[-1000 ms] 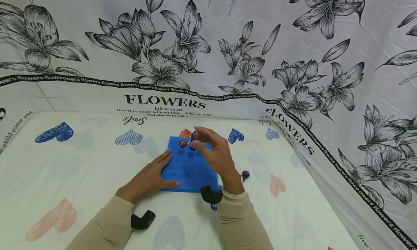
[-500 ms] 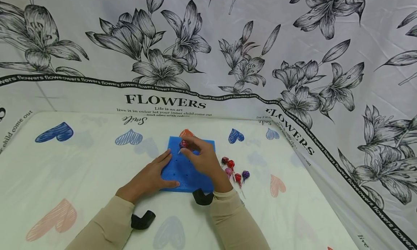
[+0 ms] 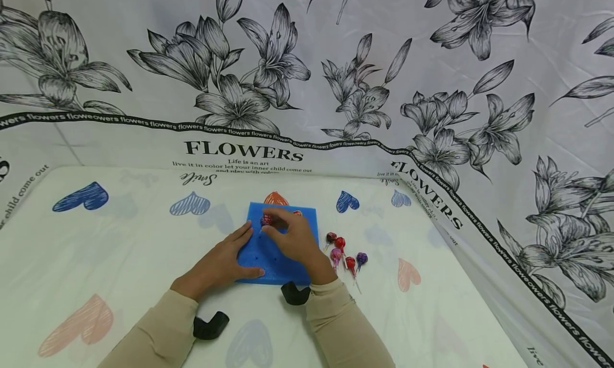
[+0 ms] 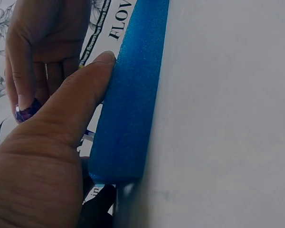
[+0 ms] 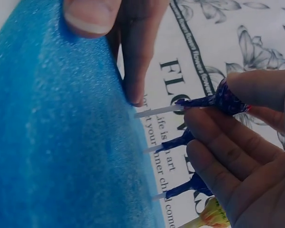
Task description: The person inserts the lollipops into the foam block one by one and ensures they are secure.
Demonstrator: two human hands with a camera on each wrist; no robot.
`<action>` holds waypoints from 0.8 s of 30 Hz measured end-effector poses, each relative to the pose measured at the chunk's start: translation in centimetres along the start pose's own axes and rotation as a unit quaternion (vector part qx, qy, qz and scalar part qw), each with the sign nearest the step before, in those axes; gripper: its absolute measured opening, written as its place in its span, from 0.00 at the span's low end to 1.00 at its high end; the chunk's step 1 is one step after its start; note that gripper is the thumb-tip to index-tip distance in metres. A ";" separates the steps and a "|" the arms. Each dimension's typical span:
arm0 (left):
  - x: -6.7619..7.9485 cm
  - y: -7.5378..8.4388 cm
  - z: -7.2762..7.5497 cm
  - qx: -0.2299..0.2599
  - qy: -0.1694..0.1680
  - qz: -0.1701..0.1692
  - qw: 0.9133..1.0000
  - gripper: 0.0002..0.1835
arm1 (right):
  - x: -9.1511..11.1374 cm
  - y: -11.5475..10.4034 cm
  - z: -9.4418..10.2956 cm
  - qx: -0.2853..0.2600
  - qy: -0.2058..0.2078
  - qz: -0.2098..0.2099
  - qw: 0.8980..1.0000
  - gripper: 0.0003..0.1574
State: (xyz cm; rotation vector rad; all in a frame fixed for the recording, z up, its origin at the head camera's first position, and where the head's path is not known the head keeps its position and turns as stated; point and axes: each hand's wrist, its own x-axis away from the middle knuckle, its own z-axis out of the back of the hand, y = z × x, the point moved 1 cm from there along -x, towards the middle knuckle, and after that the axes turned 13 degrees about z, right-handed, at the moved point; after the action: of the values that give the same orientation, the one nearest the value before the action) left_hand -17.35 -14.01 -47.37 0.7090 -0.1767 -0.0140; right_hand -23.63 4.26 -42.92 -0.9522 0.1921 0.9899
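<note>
A blue foam block (image 3: 283,272) with small holes lies flat on the table. My left hand (image 3: 218,261) rests along its left side, fingers fairly straight and thumb on the front corner. Over the block's left part, my right hand (image 3: 297,239) pinches a lollipop (image 3: 266,219) in a dark purple wrapper by its head. In the right wrist view its white stick (image 5: 156,111) points at the block; the hand hides whether the tip sits in a hole. Behind it stand other purple lollipops (image 5: 178,141) and a yellow-wrapped lollipop (image 5: 213,214), partly covered by my right fingers (image 5: 213,171).
Right of the block several loose lollipops lie in a cluster, among them a red lollipop (image 3: 350,262), a pink lollipop (image 3: 336,254) and a purple lollipop (image 3: 362,258). A heart-print cloth (image 3: 120,261) covers the table. Floral curtains (image 3: 307,80) hang behind and to the right.
My right hand has moved left and toward me with its lollipop, from the block's back to its left part. The loose lollipops have come into sight. My left hand stays in place.
</note>
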 end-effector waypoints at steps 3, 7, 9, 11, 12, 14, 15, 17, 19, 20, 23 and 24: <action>0.1 0.0 0.0 -0.001 0.001 -0.003 1.000 0.60 | 0.1 0.1 -0.1 -0.003 -0.005 -0.013 1.000 0.22; 0.2 0.1 0.0 -0.002 0.002 -0.006 1.000 0.60 | 0.2 0.2 -0.1 0.004 -0.008 -0.021 1.000 0.22; 0.3 0.0 -0.1 -0.002 0.002 -0.005 1.000 0.60 | 0.2 0.1 -0.1 0.009 -0.013 -0.024 1.000 0.22; 0.3 0.0 -0.2 -0.003 0.001 -0.006 1.000 0.60 | 0.3 0.0 -0.1 0.010 -0.018 -0.027 0.999 0.23; 0.3 -0.1 -0.2 -0.004 0.001 -0.006 1.000 0.60 | 0.3 0.0 0.0 0.009 -0.021 -0.029 0.999 0.23; 0.2 -0.1 -0.2 -0.003 0.001 -0.005 1.000 0.60 | 0.2 -0.1 0.0 0.006 -0.027 -0.034 0.999 0.23; 0.2 -0.1 -0.2 -0.003 0.001 -0.005 1.000 0.60 | 0.2 -0.1 0.1 0.004 -0.028 -0.035 0.999 0.22; 0.2 -0.1 -0.1 -0.004 0.002 -0.007 1.000 0.60 | 0.1 -0.2 0.2 0.003 -0.032 -0.035 0.999 0.22; 0.1 -0.1 -0.1 -0.002 0.002 -0.006 1.000 0.60 | 0.0 -0.2 0.3 0.002 -0.034 -0.032 0.999 0.22; 0.1 0.0 0.0 -0.001 0.003 -0.007 1.000 0.60 | 0.0 -0.2 0.3 0.001 -0.034 -0.028 0.999 0.22; 0.0 0.0 0.1 -0.002 0.000 -0.004 1.000 0.60 | -0.1 -0.1 0.3 -0.006 -0.035 -0.021 0.999 0.22; 0.0 0.0 0.1 -0.002 -0.002 -0.002 1.000 0.60 | -0.1 -0.1 0.2 -0.008 -0.036 -0.021 0.999 0.22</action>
State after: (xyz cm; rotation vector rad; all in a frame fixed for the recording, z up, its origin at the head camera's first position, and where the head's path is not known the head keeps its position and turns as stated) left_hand -17.35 -14.04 -47.28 0.7057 -0.1785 -0.0196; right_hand -23.65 4.36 -42.71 -0.9299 0.1025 0.9864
